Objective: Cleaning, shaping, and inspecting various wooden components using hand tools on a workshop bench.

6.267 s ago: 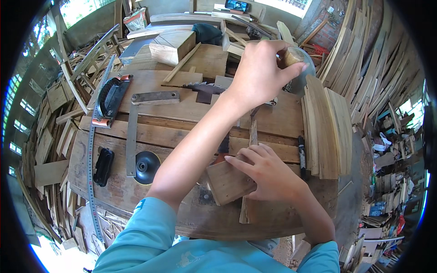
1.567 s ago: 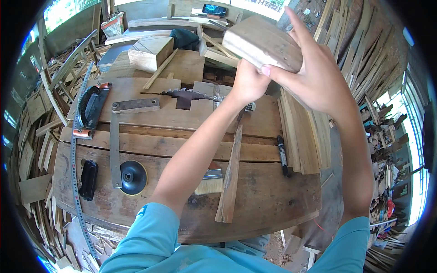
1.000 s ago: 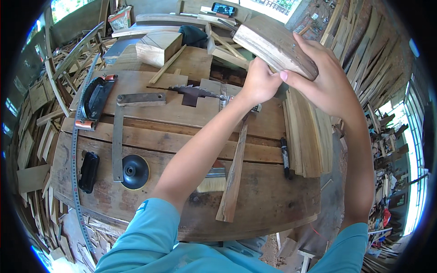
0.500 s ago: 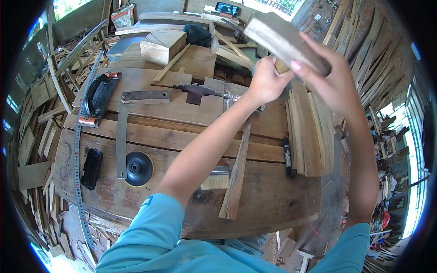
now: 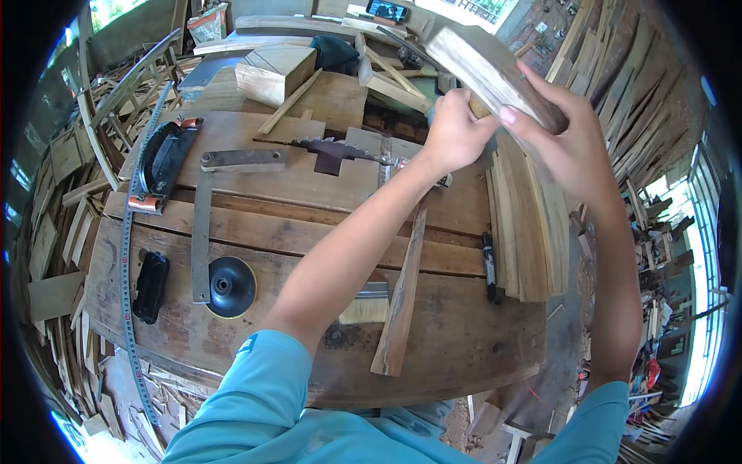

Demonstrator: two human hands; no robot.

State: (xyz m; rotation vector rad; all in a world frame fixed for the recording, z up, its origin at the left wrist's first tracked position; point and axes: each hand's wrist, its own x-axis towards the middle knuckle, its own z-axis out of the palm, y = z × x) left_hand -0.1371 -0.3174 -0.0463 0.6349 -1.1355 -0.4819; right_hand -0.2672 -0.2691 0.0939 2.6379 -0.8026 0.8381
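A thick wooden block [image 5: 495,73] is raised over the far right of the workbench [image 5: 456,325]. My right hand [image 5: 568,131] is closed round its lower end, with the thumb on the near side and fingers on the far side. Against the block's lower left edge, my left hand [image 5: 460,135] wraps round a rounded wooden handle [image 5: 479,106]. A thin dark metal bar [image 5: 410,45] slants up and left beyond that fist. It looks in line with the handle, but the join is hidden. Below my hands lie stacked wooden boards [image 5: 525,224].
A saw blade [image 5: 332,147] sticks up through the benchtop. Around it lie a metal bevel [image 5: 202,232], a black sanding disc [image 5: 230,286], a brush [image 5: 365,309], a wood strip [image 5: 402,301], a marker [image 5: 488,267] and a tape measure [image 5: 127,271]. A large block [image 5: 274,76] stands behind.
The block has tilted a little in my right hand and shifted slightly right, showing more of its long side. The dark metal bar shows more clearly. My left hand has barely moved.
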